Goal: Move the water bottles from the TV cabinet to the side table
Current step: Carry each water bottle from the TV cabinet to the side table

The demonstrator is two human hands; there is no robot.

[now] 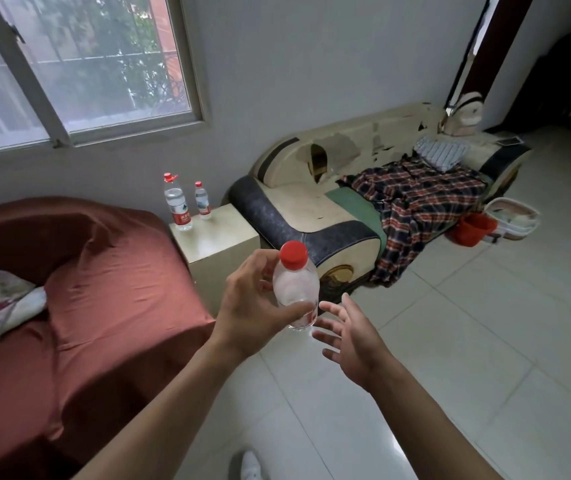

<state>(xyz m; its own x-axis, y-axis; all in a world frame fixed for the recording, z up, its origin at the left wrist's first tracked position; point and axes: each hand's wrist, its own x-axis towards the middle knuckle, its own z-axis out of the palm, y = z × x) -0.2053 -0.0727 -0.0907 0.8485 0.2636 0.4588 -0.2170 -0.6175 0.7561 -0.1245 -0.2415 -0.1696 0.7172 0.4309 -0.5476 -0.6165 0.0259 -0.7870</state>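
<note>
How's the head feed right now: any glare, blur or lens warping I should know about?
Head view: daylight from the window lights the room softly; a bright glare patch sits on the floor tiles; wide-angle warping bends the window frame and walls; the held bottle in the left hand looks slightly soft, its label hard to read.

I see a clear, glossy plastic water bottle with a smooth red plastic cap [296,292]. Beyond it the cream side table [220,242] has a polished, reflective top. Left of that table lies matt, creased rust-red cloth bedding [104,306]; right of it, a sofa of cracked, peeling cream leatherette [312,202]. The white floor tiles [450,341] shine.
</note>
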